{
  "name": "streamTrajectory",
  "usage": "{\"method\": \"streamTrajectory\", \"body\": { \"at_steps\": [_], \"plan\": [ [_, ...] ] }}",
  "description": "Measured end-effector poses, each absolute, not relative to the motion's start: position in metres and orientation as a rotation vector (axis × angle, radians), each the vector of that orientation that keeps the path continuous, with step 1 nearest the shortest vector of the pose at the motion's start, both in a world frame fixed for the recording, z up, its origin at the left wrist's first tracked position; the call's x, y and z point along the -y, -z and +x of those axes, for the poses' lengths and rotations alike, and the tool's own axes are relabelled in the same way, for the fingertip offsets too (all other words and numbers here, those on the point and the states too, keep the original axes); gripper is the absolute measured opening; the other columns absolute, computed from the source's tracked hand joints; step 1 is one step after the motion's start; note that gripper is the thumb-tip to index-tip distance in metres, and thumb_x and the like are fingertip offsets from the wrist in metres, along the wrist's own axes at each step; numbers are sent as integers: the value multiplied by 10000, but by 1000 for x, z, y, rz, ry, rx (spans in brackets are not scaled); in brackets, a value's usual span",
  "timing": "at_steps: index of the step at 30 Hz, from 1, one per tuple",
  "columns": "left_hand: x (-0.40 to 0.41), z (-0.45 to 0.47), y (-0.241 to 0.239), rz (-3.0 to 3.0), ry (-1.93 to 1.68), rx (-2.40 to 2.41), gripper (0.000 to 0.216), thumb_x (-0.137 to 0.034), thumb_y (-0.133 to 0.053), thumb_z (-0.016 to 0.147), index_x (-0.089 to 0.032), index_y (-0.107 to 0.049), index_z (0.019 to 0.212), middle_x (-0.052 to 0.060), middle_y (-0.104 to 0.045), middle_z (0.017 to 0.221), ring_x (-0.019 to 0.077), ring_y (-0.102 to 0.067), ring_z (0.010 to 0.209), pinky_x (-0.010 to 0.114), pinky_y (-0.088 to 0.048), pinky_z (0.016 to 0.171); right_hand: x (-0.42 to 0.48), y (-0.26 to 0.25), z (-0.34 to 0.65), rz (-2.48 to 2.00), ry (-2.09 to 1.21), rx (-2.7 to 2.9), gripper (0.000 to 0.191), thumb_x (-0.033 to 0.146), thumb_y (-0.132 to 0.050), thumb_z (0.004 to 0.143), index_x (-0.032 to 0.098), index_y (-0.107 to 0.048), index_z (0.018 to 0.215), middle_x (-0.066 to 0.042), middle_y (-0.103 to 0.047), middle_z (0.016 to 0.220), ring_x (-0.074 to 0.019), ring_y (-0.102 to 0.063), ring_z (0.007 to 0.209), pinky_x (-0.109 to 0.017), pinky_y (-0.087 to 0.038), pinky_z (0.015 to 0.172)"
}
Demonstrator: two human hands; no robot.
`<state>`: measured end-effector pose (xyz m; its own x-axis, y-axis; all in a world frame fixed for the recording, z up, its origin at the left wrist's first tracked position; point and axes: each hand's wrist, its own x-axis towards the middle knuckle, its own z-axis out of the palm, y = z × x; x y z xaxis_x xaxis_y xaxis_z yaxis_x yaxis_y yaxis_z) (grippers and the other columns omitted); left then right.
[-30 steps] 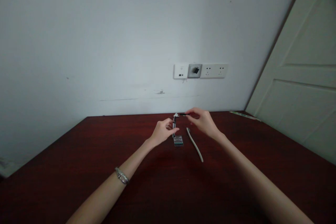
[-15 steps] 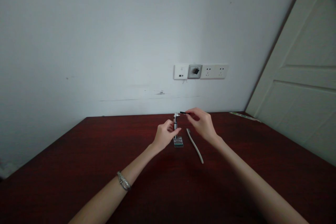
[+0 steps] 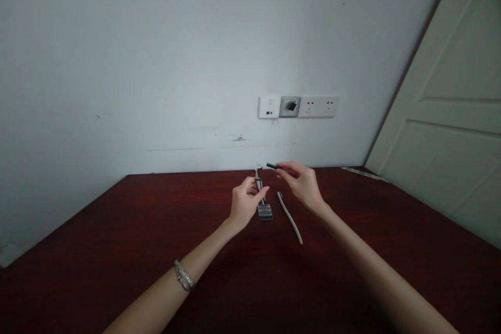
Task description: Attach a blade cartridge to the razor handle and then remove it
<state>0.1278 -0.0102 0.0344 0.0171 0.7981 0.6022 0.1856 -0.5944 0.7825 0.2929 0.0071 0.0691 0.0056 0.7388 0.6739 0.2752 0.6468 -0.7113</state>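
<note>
My left hand (image 3: 246, 201) is closed around a slim black-and-white handle (image 3: 259, 183) that has a small silvery-white head and leans slightly left. Just right of its top, my right hand (image 3: 301, 182) pinches a small black bar (image 3: 271, 166) between thumb and fingers; the bar and the head are apart. Below the left hand lies a small clear plastic case (image 3: 265, 212) with a greenish strip; its contents are too small to make out. A thin, off-white curved stick (image 3: 290, 218) with a grey upper end, shaped like a toothbrush, lies under the right hand.
The dark red tabletop (image 3: 219, 282) reaches back to a white wall with a row of sockets (image 3: 318, 106) and a black plug (image 3: 291, 106). A pale printed strip (image 3: 364, 173) lies at the back right, near a white panelled door (image 3: 450, 109).
The handle in my left hand has tilted left, away from the right hand. The black bar has turned a little, and its gap to the silvery head has widened.
</note>
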Motion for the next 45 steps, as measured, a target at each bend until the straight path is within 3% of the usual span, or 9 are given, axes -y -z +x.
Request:
{"method": "streamTrajectory", "body": {
  "at_steps": [15,22,33,39,45],
  "plan": [
    [15,127,-30,1951,-1498,-975,224,-333,-627,743,-173,-488,817,-52,-552,540,73,-487,456,171,-392,470,5,-83,291,-852,-441,1675,230,364,-634,742,164,-690,840,-56,-698,788,-178,-666,640,-302,-565,600],
    [19,127,-32,1974,-1534,-1010,199,-339,-566,791,-181,-459,735,-40,-562,513,86,-518,439,182,-403,467,5,-83,294,-837,-266,1766,185,336,-610,778,180,-690,837,-58,-693,790,-181,-644,706,-312,-528,664],
    [20,129,-32,1876,-1558,-1003,296,-415,-514,824,-192,-420,654,-86,-424,416,60,-462,366,167,-428,439,7,-83,291,-768,-523,1707,243,365,-607,778,153,-682,870,-46,-652,754,-97,-570,440,-232,-497,401],
    [24,131,-36,1829,-1507,-984,282,-410,-490,843,-194,-401,686,-57,-528,466,82,-524,377,166,-418,398,9,-84,287,-775,-602,1639,273,377,-620,764,160,-705,907,-68,-649,897,-132,-647,568,-260,-573,486],
    [27,134,-38,1800,-1523,-947,264,-402,-477,856,-188,-414,716,-49,-561,482,62,-479,335,149,-369,358,12,-86,284,-723,-642,1615,288,390,-594,785,190,-706,959,-63,-626,946,-175,-652,778,-316,-623,611]
  ]
}}
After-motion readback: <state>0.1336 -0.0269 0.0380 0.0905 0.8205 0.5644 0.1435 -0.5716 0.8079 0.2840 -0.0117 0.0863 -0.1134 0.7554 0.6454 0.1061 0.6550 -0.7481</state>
